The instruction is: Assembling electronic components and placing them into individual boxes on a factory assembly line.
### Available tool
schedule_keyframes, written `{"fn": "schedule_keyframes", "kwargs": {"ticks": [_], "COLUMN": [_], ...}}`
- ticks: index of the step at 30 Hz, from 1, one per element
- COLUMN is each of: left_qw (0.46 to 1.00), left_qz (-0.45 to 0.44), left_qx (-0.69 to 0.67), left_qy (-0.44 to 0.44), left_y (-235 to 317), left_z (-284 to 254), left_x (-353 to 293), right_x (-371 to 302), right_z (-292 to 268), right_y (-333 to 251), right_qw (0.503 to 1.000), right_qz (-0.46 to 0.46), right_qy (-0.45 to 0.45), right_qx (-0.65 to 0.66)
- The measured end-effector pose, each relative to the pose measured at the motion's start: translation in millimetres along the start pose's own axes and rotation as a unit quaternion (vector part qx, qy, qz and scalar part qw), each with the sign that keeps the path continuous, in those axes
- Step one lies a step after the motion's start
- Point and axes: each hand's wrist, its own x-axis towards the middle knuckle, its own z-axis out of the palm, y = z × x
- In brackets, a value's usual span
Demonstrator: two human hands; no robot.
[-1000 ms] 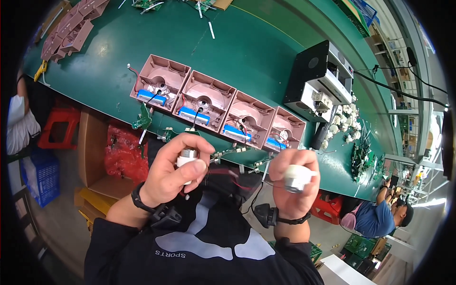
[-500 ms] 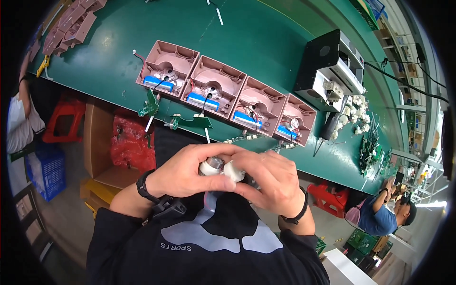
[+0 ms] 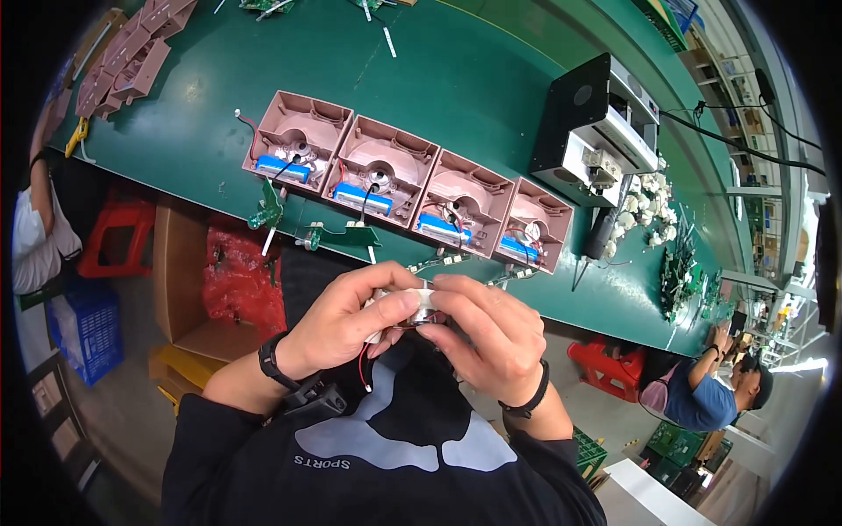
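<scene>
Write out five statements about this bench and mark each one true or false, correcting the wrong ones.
1. Four pink housings stand in a row on the green table. True.
2. The left hand and right hand meet at a small white-and-silver part. True.
3. The black-and-white machine stands left of that row. False: it stands to the right.
4. A red wire dangles below the left hand. True.
5. Only one housing in the row holds a blue cylinder. False: all four do.

The table (image 3: 456,79) was green, the row of housings (image 3: 402,167) dusty pink, the cylinders (image 3: 364,200) inside bright blue. The held piece (image 3: 424,310) showed white and silver, the dangling wire (image 3: 361,364) red. The near shirt (image 3: 377,416) was black with pale-grey shapes.
</scene>
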Motion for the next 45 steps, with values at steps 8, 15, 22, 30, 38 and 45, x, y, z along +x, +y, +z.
{"fn": "schedule_keyframes", "kwargs": {"ticks": [8, 15, 22, 30, 38, 45], "left_qw": [0.998, 0.977, 0.931, 0.881, 0.738, 0.676], "left_qz": [0.03, 0.143, 0.176, 0.247, 0.244, 0.274], "left_qx": [0.03, 0.153, 0.318, 0.403, 0.627, 0.681], "left_qy": [0.049, 0.041, 0.03, -0.031, 0.047, 0.068], "left_y": [-5.9, -19.7, 4.8, 9.0, -26.6, -30.9], "left_z": [9.7, 4.0, 8.4, 1.3, 4.5, -3.4], "left_x": [1.6, 8.2, 17.9, 15.6, 24.5, 27.6], "right_x": [-7.2, -7.8, -11.8, -14.6, 13.2, 26.5], "right_z": [2.0, -18.6, -42.8, -43.5, -24.0, -9.5], "right_y": [-11.7, -2.9, 14.5, 34.6, 36.4, 49.0], "right_qw": [0.99, 0.997, 0.986, 0.974, 0.969, 0.965], "right_qz": [-0.033, 0.057, 0.104, 0.159, 0.189, 0.155], "right_qy": [0.009, 0.046, -0.036, 0.034, 0.011, -0.057], "right_qx": [-0.14, -0.02, -0.123, -0.158, -0.159, -0.202]}}
